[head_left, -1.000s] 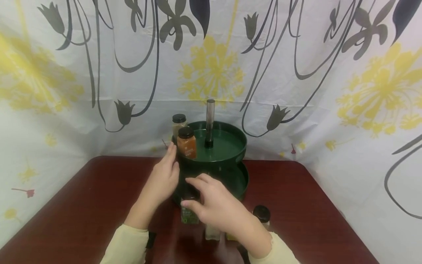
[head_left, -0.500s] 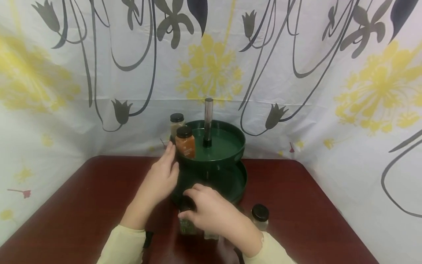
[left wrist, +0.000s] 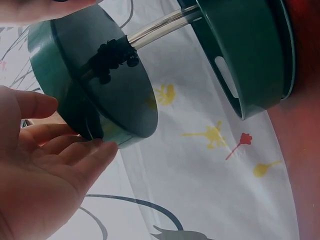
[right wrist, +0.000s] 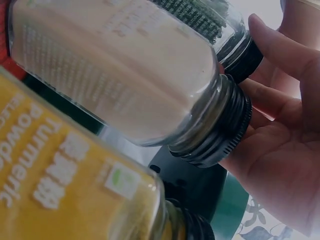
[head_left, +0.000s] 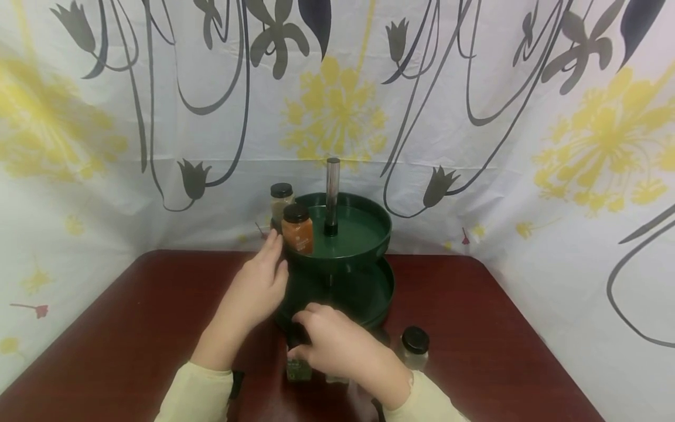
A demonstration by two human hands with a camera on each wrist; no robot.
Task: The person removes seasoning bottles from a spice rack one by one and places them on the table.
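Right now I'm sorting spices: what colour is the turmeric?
The turmeric is yellow; best view: right wrist.

- Dark-green, round, two-tiered tray: smooth, plastic-looking, with a soft sheen on its walls.
- Silvery, tube-shaped post at the tray's centre: polished, metal-looking, streaked with highlights.
- Clear, square-sided jar of orange contents on the tray's upper tier: smooth, glass-like.
- Clear, black-capped jar of green flakes in front of the tray: glossy, glass-like.
- Clear jar of pale powder, also in front: shiny, glass-like; its black, ribbed screw cap looks like plastic.
- Reddish-brown tabletop beneath the tray: smooth, wood-like, faintly glossy.
- White, flower-printed sheet behind the tray: thin, creased, slightly shiny.
- Cream sleeves before the tray: matt cloth.
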